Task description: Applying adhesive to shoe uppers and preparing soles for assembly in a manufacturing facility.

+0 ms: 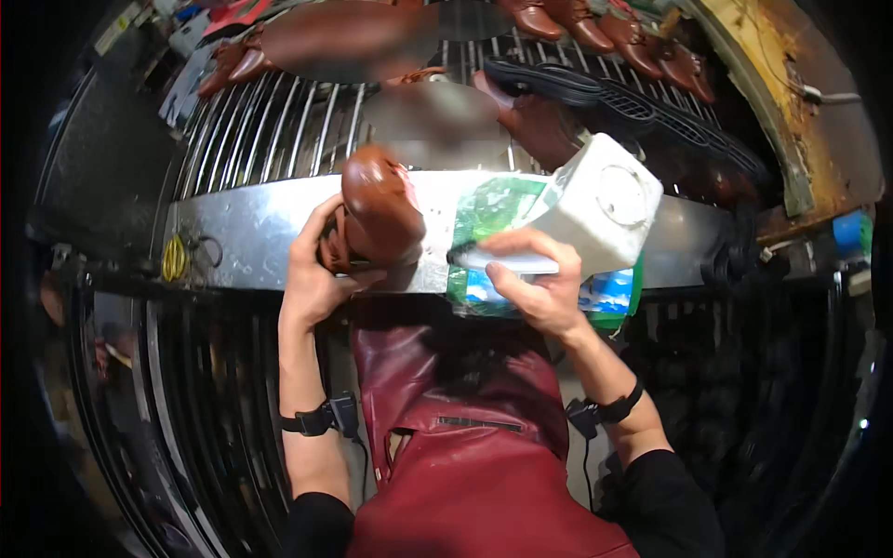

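My left hand [318, 265] is closed round a brown leather shoe [383, 209], held toe upward above the metal ledge. A patch of pink shows along the shoe's right edge. In my right hand [544, 284] is a white-handled brush [519, 263], its dark tip pointing left toward the shoe but apart from it. Just beyond that hand stands a white square plastic container [605, 200], its surface smeared. The container rests on a green and blue plastic bag [488, 209] spread on the ledge.
The shiny metal ledge [251, 228] runs in front of me, with a rack of metal bars [279, 139] behind it. Brown shoes [633, 42] stand along the rack's far side. A black sole [633, 107] lies to the right. Yellow wire [174, 258] hangs at the left.
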The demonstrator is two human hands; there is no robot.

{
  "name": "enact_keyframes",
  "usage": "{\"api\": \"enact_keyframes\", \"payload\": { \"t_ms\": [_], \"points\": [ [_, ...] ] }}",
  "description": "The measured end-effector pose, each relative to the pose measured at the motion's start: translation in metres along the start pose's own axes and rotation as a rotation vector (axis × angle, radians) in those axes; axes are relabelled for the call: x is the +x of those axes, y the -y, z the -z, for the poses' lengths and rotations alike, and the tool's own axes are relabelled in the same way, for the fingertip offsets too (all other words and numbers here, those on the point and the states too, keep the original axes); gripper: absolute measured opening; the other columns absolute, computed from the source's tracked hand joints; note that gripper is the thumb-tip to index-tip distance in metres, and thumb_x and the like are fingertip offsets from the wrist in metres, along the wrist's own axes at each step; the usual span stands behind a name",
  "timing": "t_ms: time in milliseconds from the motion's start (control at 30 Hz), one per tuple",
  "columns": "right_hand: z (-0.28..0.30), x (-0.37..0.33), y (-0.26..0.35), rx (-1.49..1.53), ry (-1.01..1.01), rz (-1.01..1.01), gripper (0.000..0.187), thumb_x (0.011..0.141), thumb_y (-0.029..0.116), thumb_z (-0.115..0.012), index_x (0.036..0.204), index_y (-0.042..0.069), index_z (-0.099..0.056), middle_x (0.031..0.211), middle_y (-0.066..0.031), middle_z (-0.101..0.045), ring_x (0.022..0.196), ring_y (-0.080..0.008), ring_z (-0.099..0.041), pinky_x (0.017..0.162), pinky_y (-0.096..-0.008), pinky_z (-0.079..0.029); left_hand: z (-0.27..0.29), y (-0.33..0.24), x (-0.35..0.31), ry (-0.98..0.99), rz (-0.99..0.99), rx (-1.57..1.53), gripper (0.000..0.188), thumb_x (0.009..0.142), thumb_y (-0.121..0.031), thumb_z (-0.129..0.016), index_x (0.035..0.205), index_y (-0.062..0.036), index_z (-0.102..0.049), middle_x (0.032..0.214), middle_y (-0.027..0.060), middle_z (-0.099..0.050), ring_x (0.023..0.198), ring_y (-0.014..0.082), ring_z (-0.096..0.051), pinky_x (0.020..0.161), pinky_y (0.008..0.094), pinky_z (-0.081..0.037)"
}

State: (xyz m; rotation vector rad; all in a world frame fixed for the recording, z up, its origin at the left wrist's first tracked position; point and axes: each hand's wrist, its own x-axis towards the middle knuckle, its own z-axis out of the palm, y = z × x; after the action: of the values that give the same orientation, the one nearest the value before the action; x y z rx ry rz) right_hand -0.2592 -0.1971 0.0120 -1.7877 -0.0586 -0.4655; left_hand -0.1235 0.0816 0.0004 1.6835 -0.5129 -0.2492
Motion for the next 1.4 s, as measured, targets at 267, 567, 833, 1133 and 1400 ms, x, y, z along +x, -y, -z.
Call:
{"api": "enact_keyframes", "payload": {
  "t_ms": [267, 567, 833, 1133, 1400],
  "points": [
    [0.022, -0.083, 0.001, 0.036, -0.636, -0.191, 0.017, 0.101, 0.01, -0.076, 0.104, -0.007, -0.073, 0.08, -0.0074, -0.071, 0.058, -0.011, -0.066, 0.05, -0.0245, -0.049, 0.003, 0.025, -0.066, -0.267, -0.004, -0.218, 0.076, 0.069, -0.014, -0.089, 0.137, 0.0104, -0.064, 0.121, 0.0193, -0.073, 0.112, 0.0263, -0.07, 0.099, 0.0366, -0.054],
    [0.025, -0.073, -0.008, 0.645, -0.673, -0.552, 0.026, 0.104, 0.016, -0.068, 0.091, -0.006, -0.07, 0.073, -0.0152, -0.071, 0.05, -0.0204, -0.066, 0.041, -0.0294, -0.051, -0.032, 0.043, -0.137, -0.121, 0.205, -0.373, 0.061, 0.069, -0.018, -0.094, 0.122, 0.0062, -0.076, 0.093, 0.0095, -0.078, 0.081, 0.0146, -0.072, 0.08, 0.0266, -0.055],
    [0.011, -0.036, 0.027, 0.698, -0.391, -0.501, 0.017, 0.093, 0.009, -0.074, 0.085, -0.005, -0.071, 0.072, -0.0134, -0.072, 0.048, -0.0152, -0.062, 0.042, -0.028, -0.046, -0.04, 0.02, -0.139, -0.024, 0.312, -0.649, 0.059, 0.071, -0.013, -0.088, 0.124, 0.0072, -0.073, 0.109, 0.0224, -0.079, 0.093, 0.0272, -0.078, 0.093, 0.0405, -0.062],
    [-0.027, -0.12, 0.06, 0.449, -0.137, -0.343, 0.014, 0.093, 0.003, -0.072, 0.09, -0.01, -0.069, 0.094, -0.0234, -0.075, 0.069, -0.0199, -0.073, 0.061, -0.0299, -0.058, -0.055, 0.019, -0.116, -0.008, 0.269, -0.808, 0.053, 0.09, -0.026, -0.08, 0.123, 0.0127, -0.065, 0.119, 0.0187, -0.071, 0.104, 0.0272, -0.074, 0.097, 0.0409, -0.06],
    [-0.007, -0.102, 0.089, 0.295, 0.069, -0.087, 0.009, 0.089, -0.001, -0.073, 0.093, -0.01, -0.072, 0.091, -0.0195, -0.077, 0.074, -0.0174, -0.072, 0.066, -0.0299, -0.057, -0.043, 0.026, -0.107, -0.028, 0.21, -0.819, 0.04, 0.099, -0.018, -0.069, 0.129, 0.0081, -0.065, 0.12, 0.0167, -0.074, 0.103, 0.0229, -0.075, 0.094, 0.037, -0.061]
  ]
}}
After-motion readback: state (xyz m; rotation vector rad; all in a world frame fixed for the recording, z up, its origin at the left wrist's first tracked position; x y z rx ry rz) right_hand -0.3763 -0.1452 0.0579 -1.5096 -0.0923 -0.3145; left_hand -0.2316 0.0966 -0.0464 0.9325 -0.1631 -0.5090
